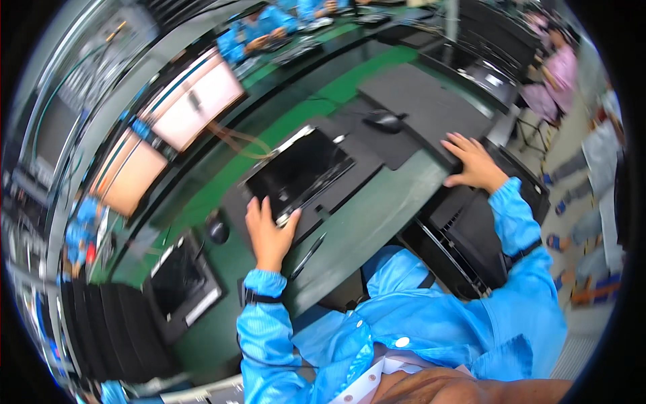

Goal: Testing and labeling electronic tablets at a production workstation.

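Note:
My left hand [270, 236] has its fingers spread at the near left corner of a black flat display panel [303, 168]. Its fingertips reach the panel's edge; whether they press on it I cannot tell. Beneath the panel lies a dark grey mat [367, 161]. My right hand [476, 165], also with fingers apart, is at the near edge of a large dark grey flat board [431, 101] on the right. Neither hand grips anything. A black pen [309, 256] lies on the green table [356, 236], just right of my left wrist.
A black mouse [383, 121] rests beside the grey board, another mouse [217, 227] farther left. A second panel [176, 276] lies at left. Black bins [464, 229] stand below my right arm. Lit panels [195, 101] rise beyond the table. Other people sit farther off.

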{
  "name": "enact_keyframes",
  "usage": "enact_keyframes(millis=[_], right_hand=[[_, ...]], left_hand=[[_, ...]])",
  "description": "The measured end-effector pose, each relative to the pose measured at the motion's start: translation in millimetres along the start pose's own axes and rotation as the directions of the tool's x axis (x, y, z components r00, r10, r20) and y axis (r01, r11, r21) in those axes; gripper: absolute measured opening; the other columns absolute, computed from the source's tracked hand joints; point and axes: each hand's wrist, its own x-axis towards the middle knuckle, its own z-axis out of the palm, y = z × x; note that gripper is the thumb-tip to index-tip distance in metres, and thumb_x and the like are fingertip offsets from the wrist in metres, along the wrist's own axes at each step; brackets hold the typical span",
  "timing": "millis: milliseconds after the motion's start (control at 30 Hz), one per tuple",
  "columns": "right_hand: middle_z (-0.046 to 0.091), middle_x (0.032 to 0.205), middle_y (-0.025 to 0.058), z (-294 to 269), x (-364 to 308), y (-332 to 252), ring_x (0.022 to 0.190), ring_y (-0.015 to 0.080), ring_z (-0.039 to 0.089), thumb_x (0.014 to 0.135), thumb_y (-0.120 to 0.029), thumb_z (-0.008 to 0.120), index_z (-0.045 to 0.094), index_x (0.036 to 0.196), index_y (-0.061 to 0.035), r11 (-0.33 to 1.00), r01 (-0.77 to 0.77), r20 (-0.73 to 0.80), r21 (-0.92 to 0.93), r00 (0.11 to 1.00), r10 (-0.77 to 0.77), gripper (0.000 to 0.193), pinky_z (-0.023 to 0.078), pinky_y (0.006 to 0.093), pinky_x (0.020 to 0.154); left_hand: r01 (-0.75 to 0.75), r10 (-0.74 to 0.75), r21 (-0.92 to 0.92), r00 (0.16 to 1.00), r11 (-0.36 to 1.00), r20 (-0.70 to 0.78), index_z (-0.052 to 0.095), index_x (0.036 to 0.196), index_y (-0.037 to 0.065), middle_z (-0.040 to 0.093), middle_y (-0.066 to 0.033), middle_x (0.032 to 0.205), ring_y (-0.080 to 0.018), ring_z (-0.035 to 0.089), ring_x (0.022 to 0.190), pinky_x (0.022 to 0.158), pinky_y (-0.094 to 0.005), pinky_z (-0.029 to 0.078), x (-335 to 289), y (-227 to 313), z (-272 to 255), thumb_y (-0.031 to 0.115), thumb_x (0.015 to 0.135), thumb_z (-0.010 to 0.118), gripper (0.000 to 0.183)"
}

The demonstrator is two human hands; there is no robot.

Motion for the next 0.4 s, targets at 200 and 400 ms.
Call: enact_keyframes(millis=[200, 400], right_hand=[[0.052, 0.148, 0.0157, 7, -67, 22, 0.135, 0.0355, 0.05, 0.071, 0.002, 0.076, 0.051, 0.144, -0.0047, 0.974, 0.015, -0.284, -0.225, 0.956, -0.08, 0.077, 0.041, 0.0451, 0.11], [0.051, 0.15, 0.0161, -20, -44, 34, 0.139, 0.0263, 0.05, 0.103, -0.012, 0.058, 0.048, 0.148, -0.0046, 0.938, 0.276, -0.578, 0.209, 0.809, -0.109, 0.046, 0.029, 0.039, 0.12]], left_hand=[[0.06, -0.093, -0.388, 0.993, 0.92, -0.067, 0.064, 0.125, 0.0, 0.056, -0.0239, 0.137, -0.0381, 0.05, 0.133, 0.11, -0.0468, 0.041, 10, 17, 6, 0.039, 0.088, 0.076, 0.055], [-0.145, 0.062, -0.362, 0.971, 0.921, -0.232, 0.067, 0.117, 0.003, 0.058, -0.0217, 0.134, -0.0361, 0.054, 0.129, 0.109, -0.0462, 0.042, -38, 43, -77, 0.024, 0.087, 0.073, 0.037]])
